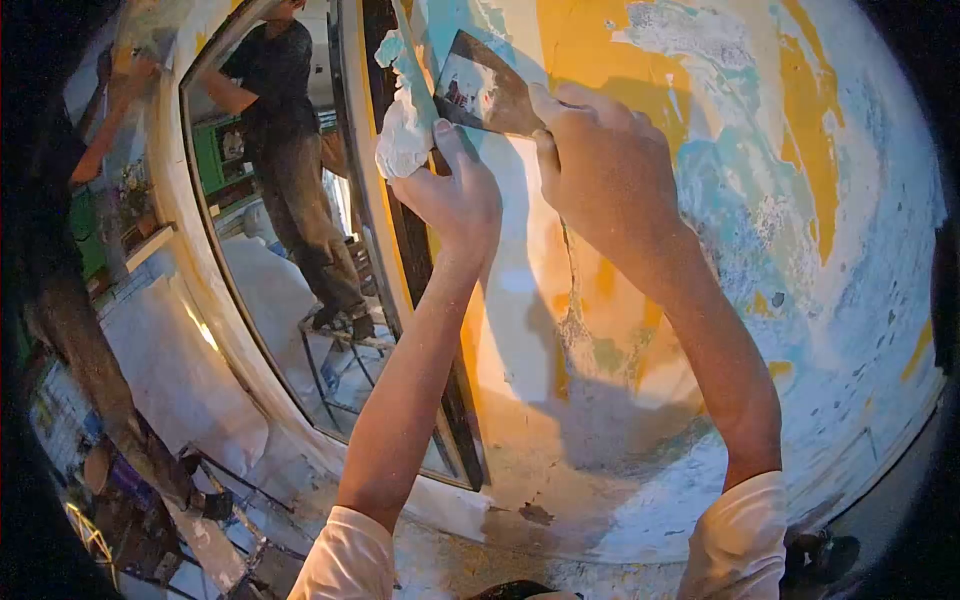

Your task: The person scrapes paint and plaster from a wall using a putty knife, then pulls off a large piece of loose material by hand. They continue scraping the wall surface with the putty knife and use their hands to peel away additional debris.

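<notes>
My right hand [612, 165] is closed round a putty knife [485, 90], its wide smeared metal blade pointing left, close to the wall. Just left of the blade, my left hand [462, 205] is raised with its thumb up, holding a lump of white putty [405, 135] with a bluish top. Whether a tool or board lies under the putty is hidden. Both hands are in front of the painted wall [690, 330], patched in yellow, white and light blue, beside a dark frame edge.
At the left, a tall framed glass pane [270, 230] shows a person in a dark shirt standing on a metal stand. Another view of a person [110, 390] appears at the far left edge. Metal stands and clutter [140, 510] are on the floor below.
</notes>
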Tool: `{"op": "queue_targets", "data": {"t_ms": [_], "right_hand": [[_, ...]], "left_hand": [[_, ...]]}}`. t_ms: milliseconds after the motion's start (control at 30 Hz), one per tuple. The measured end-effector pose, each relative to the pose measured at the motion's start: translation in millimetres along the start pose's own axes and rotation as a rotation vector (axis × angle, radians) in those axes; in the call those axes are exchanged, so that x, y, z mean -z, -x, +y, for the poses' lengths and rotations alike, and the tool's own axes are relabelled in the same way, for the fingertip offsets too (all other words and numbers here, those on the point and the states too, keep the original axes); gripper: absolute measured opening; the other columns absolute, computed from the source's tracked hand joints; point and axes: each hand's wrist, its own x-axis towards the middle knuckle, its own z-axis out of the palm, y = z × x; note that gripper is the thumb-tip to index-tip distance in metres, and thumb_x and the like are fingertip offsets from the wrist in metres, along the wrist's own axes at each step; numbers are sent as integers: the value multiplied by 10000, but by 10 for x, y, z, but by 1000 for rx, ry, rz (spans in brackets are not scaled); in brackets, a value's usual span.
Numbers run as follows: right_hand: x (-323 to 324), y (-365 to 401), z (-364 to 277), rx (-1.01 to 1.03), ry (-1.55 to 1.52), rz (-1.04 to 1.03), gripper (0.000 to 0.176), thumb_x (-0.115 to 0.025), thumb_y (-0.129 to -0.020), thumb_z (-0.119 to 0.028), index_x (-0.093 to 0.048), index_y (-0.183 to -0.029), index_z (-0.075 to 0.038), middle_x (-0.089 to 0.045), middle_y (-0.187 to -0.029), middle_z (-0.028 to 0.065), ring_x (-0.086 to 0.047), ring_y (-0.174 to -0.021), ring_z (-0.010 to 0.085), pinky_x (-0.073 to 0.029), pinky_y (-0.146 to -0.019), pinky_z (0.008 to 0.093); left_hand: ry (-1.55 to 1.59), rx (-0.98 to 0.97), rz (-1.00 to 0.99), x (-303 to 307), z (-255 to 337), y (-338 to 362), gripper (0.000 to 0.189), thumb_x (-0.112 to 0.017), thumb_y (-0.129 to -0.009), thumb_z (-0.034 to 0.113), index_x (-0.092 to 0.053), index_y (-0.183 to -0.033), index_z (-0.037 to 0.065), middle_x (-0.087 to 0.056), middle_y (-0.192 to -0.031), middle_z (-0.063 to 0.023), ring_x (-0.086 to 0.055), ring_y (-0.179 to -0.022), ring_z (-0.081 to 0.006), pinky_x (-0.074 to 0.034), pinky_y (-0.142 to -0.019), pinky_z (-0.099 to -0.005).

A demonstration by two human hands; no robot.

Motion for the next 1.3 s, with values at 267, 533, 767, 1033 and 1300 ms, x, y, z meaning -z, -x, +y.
{"op": "queue_targets", "data": {"t_ms": [267,533,767,1033,1300], "right_hand": [[50,53,119,-47,-4,44,247,-615,-801,-131,-656,-1033,-58,-676,-944,148,-673,-803,376,-549,-736,479],[-54,164,72,-68,-94,-148,347,-626,-821,-178,-650,-1144,-55,-677,-929,139,-673,-825,371,-552,-741,467],[365,821,116,-359,-261,-173,335,-645,-833,-97,-663,-1165,-54,-664,-870,112,-620,-720,254,-494,-651,366],[745,2066,-146,-859,-596,-232,209,-620,-851,6,-686,-1049,-9,-464,-694,-42,-385,-599,53,-290,-525,235],[1084,4795,-1321,-1567,-686,155,276,-588,-917,-83,-546,-1177,0,-518,-799,12,-429,-534,59,-359,-467,234]], "left_hand": [[4,73,-34,93,85,0,201,-576,-897,8,-625,-1083,-51,-628,-1062,-198,-565,-976,-367,-411,-866,-444],[118,109,9,105,238,-4,164,-553,-907,-11,-616,-1051,-53,-635,-1001,-168,-597,-876,-299,-448,-791,-387],[142,9,-10,331,227,11,188,-571,-924,-3,-569,-1102,-62,-622,-1039,-148,-608,-924,-235,-479,-830,-360],[344,370,-56,876,725,-83,326,-648,-924,43,-517,-1208,-50,-599,-1159,-109,-584,-1029,-169,-466,-900,-317],[245,968,-313,2001,1137,604,403,-693,-874,-5,-520,-1238,-23,-616,-1082,-50,-578,-950,-107,-466,-848,-275]]}}
